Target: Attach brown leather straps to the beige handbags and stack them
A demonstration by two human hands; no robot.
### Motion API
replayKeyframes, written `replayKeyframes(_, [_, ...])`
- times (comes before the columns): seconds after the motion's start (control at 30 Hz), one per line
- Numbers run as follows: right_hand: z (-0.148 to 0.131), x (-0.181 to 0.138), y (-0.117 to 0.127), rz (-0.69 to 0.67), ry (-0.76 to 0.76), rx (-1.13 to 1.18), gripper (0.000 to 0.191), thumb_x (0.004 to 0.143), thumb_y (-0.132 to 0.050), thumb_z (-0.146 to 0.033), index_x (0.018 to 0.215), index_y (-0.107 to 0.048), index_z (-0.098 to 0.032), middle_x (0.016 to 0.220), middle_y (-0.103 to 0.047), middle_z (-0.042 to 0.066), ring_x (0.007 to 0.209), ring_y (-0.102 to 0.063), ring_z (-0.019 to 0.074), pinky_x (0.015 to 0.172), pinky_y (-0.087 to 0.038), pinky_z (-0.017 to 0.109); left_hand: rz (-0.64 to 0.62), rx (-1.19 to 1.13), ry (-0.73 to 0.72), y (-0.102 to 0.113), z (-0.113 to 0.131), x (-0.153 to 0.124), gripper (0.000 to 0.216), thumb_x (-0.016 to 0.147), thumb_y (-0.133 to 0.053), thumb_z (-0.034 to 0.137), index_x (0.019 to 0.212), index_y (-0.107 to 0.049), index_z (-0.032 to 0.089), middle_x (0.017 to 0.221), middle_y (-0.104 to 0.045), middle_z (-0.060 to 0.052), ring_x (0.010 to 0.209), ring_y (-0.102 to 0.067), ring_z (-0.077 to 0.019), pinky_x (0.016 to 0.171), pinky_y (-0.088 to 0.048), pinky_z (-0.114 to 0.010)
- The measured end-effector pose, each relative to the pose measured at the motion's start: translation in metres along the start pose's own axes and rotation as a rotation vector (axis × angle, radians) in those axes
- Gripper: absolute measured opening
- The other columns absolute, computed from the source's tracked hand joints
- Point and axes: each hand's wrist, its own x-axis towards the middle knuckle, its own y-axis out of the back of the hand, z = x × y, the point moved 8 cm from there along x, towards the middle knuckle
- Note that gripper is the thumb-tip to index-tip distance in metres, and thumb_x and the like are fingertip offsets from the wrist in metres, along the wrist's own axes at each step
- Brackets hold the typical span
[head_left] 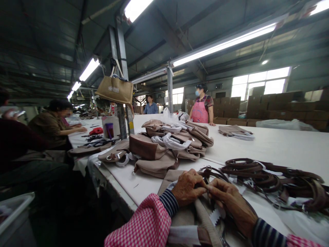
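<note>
My left hand (187,188) and my right hand (230,202) meet at the near edge of a white table (282,145). Both are closed on a dark brown strap (205,175) over a tan fabric bag (191,214) that lies under them. The strap's end is hidden between my fingers. A pile of brown straps with metal rings (269,178) lies just right of my hands.
A heap of tan bags (169,144) sits behind my hands, with a smaller stack (235,132) farther right. A tan tote (114,90) hangs on a metal post (122,68). Seated people work at left; a person in a pink apron (202,108) stands across. Cardboard boxes (282,106) line the back.
</note>
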Motion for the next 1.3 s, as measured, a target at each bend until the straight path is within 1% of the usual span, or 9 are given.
replayKeyframes(0.37, [-0.0029,-0.0004,0.0005,0.009,0.014,-0.006,0.053,0.078,-0.079,-0.066,0.072,-0.062,-0.016,0.064,-0.051,-0.002,0.054,-0.035,0.0083,0.048,-0.026,0.022,-0.007,0.01,-0.002,0.0005,0.0007,0.0,0.01,0.087,-0.08,0.022,0.097,-0.08,0.021,0.102,-0.068,-0.004,0.106,-0.064,-0.0212,0.098,-0.043,-0.034])
replayKeyframes(0.53, [-0.0016,0.0011,-0.0003,0.011,0.005,-0.008,0.053,0.079,-0.077,-0.067,0.073,-0.061,-0.017,0.061,-0.049,-0.003,0.051,-0.034,0.0083,0.045,-0.027,0.022,-0.002,0.006,-0.004,0.0005,0.0008,0.0002,0.01,0.087,-0.081,0.023,0.096,-0.08,0.02,0.101,-0.069,-0.004,0.105,-0.064,-0.0213,0.098,-0.043,-0.035])
replayKeyframes(0.73, [0.0004,0.0001,0.0008,0.004,0.003,-0.011,0.054,0.079,-0.077,-0.067,0.074,-0.061,-0.016,0.062,-0.049,-0.003,0.052,-0.033,0.0078,0.045,-0.026,0.021,0.005,-0.005,-0.006,-0.0002,-0.0009,0.0006,0.011,0.086,-0.081,0.023,0.097,-0.08,0.02,0.101,-0.069,-0.004,0.105,-0.065,-0.0211,0.099,-0.043,-0.035])
replayKeyframes(0.93, [0.0009,0.0003,0.0006,-0.003,0.013,-0.014,0.052,0.082,-0.076,-0.065,0.074,-0.061,-0.016,0.063,-0.048,-0.003,0.054,-0.034,0.0077,0.047,-0.026,0.02,0.007,-0.019,0.006,-0.0003,-0.0025,0.0008,0.012,0.084,-0.084,0.024,0.095,-0.081,0.02,0.1,-0.069,-0.004,0.104,-0.064,-0.0213,0.095,-0.043,-0.034])
replayKeyframes(1.1, [-0.0004,-0.0005,-0.0006,-0.007,0.005,-0.014,0.053,0.081,-0.076,-0.066,0.074,-0.061,-0.016,0.062,-0.049,-0.003,0.053,-0.033,0.008,0.046,-0.025,0.021,0.009,-0.027,0.002,0.0002,-0.0027,0.0008,0.011,0.084,-0.083,0.023,0.094,-0.081,0.021,0.1,-0.069,-0.004,0.104,-0.064,-0.0214,0.097,-0.043,-0.035])
replayKeyframes(1.23, [0.0001,0.0005,-0.0013,-0.004,-0.003,-0.029,0.052,0.081,-0.075,-0.066,0.076,-0.06,-0.017,0.064,-0.051,-0.003,0.053,-0.035,0.0085,0.047,-0.027,0.022,-0.004,-0.038,-0.014,-0.0009,-0.0037,0.0006,0.007,0.086,-0.08,0.024,0.094,-0.079,0.022,0.098,-0.068,-0.003,0.105,-0.064,-0.0213,0.098,-0.042,-0.035])
replayKeyframes(1.3, [-0.0013,0.0016,-0.0001,-0.003,0.007,-0.067,0.05,0.082,-0.073,-0.065,0.077,-0.061,-0.017,0.066,-0.053,-0.002,0.054,-0.039,0.0097,0.048,-0.031,0.024,-0.002,-0.048,-0.018,-0.0008,-0.0043,0.0005,0.006,0.087,-0.079,0.023,0.093,-0.079,0.022,0.097,-0.068,-0.002,0.105,-0.064,-0.0211,0.098,-0.041,-0.035])
